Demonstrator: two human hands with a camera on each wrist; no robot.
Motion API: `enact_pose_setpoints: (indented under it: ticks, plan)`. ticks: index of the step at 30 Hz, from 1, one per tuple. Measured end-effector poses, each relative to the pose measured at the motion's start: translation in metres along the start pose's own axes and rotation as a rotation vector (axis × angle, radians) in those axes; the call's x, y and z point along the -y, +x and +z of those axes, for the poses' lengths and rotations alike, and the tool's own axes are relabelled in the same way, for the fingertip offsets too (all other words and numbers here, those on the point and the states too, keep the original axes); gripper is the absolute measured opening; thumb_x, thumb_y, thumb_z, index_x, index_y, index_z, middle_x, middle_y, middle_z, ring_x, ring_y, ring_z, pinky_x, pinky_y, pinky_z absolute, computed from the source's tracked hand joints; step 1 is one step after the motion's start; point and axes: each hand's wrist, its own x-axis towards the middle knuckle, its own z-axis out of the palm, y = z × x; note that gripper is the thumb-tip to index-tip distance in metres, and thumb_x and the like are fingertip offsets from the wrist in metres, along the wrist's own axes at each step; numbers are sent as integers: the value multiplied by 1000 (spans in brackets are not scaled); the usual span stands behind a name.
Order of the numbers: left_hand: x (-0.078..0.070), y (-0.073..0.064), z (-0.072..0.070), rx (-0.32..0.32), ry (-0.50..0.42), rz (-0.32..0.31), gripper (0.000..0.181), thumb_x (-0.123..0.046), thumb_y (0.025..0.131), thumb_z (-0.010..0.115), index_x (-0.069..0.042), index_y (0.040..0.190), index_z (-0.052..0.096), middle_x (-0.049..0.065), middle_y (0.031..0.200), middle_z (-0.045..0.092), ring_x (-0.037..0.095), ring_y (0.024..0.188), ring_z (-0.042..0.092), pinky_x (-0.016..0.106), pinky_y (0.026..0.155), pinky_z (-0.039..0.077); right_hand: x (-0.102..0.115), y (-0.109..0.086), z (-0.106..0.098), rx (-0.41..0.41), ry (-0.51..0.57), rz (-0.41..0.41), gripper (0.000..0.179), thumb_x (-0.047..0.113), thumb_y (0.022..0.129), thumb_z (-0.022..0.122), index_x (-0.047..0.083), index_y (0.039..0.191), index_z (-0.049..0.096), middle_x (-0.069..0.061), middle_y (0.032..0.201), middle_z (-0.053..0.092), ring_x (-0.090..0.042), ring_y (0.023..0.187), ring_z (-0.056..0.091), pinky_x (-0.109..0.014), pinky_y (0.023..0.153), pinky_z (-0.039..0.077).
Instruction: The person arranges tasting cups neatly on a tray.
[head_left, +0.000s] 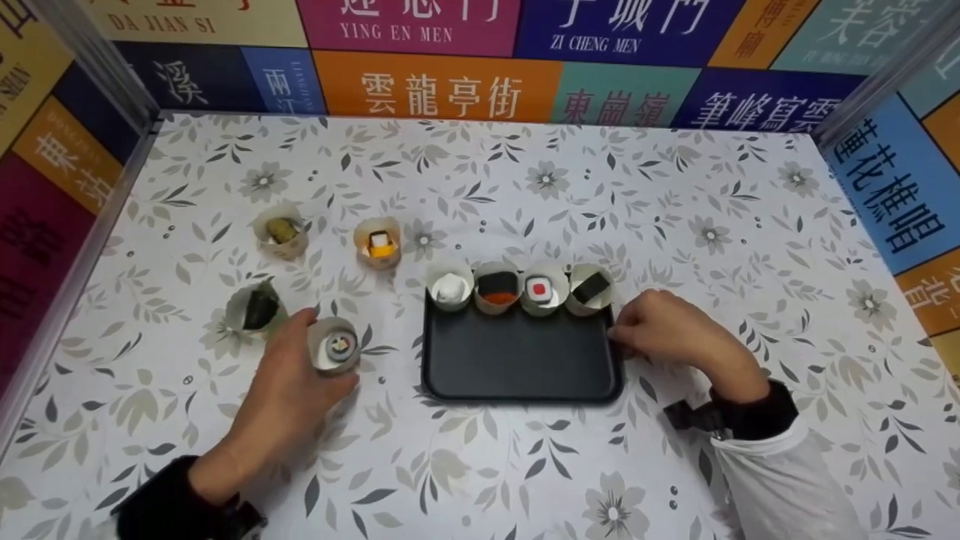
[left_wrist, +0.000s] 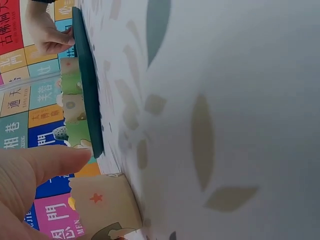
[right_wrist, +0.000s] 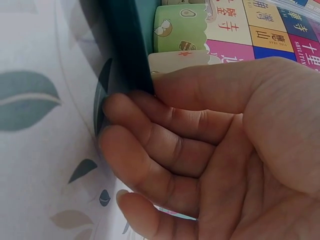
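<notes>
My left hand (head_left: 289, 375) is around the near-left side of a paper cup (head_left: 319, 356) with a small round sushi roll (head_left: 342, 346) in it. Thumb and fingers are spread; in the left wrist view a gap shows between the thumb and the cup (left_wrist: 107, 205). My right hand (head_left: 671, 334) pinches the right edge of a black tray (head_left: 517, 360) between thumb and fingers, as the right wrist view of the tray (right_wrist: 132, 50) also shows. Along the tray's far side stand several paper cups with sushi pieces, among them a red-centred roll (head_left: 538, 290) and a white piece (head_left: 451, 288).
Left of the tray, more cups stand on the floral tablecloth (head_left: 480, 465): one with a dark piece (head_left: 261, 309), one with a greenish piece (head_left: 282, 231), one with a yellow-and-white piece (head_left: 380, 244). Colourful printed panels (head_left: 442, 90) wall the table's back and sides.
</notes>
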Motion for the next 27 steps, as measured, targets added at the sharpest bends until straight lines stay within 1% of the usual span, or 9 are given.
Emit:
enact_pose_setpoints:
  ticks: [3, 6, 11, 14, 19, 22, 27]
  plan:
    - [1, 2, -2, 7, 19, -5, 86, -6, 83, 83, 12, 151, 35, 32, 146, 48, 43, 134, 47, 54, 113, 35, 0, -1, 0, -1, 0, -2, 25, 16, 95, 67, 11, 71, 75, 3, 63, 64, -13, 50, 53, -32, 50, 44]
    - [2, 4, -4, 12, 31, -14, 81, -7, 83, 82, 10, 149, 39, 29, 142, 53, 42, 131, 51, 54, 111, 37, 0, -1, 0, -5, -3, -5, 26, 16, 95, 67, 11, 71, 74, 4, 63, 63, -13, 50, 53, -32, 50, 44]
    - [2, 7, -6, 53, 39, -31, 78, -12, 85, 82, 6, 149, 42, 27, 139, 58, 41, 128, 56, 55, 109, 41, -1, -1, 0, -6, -8, 3, 26, 16, 95, 67, 12, 70, 74, 5, 62, 62, -13, 50, 53, -32, 50, 44]
    - [3, 9, -6, 62, 46, -8, 73, -12, 84, 83, 4, 145, 47, 25, 135, 60, 39, 123, 59, 55, 106, 43, -1, 0, 0, -3, -9, 7, 26, 16, 95, 67, 12, 70, 74, 4, 62, 63, -13, 50, 53, -32, 50, 43]
    - [5, 10, -4, 41, 54, 46, 58, -10, 82, 85, 2, 132, 57, 19, 122, 66, 34, 112, 63, 51, 98, 46, -1, 0, 0, 5, -4, 12, 26, 16, 95, 66, 11, 71, 74, 3, 62, 63, -13, 50, 53, -31, 50, 43]
    - [5, 10, -3, 41, 59, 49, 52, -12, 84, 85, 0, 127, 59, 16, 117, 67, 32, 108, 64, 50, 94, 47, -1, -1, -1, 7, -3, 16, 26, 16, 95, 66, 11, 71, 74, 3, 62, 63, -13, 50, 53, -31, 49, 43]
    - [4, 10, -4, 46, 68, 33, 49, -13, 85, 84, -2, 126, 58, 14, 114, 68, 30, 106, 65, 47, 91, 48, -1, -1, 0, 4, -1, 12, 26, 17, 95, 66, 11, 71, 74, 4, 61, 62, -13, 50, 52, -31, 49, 43]
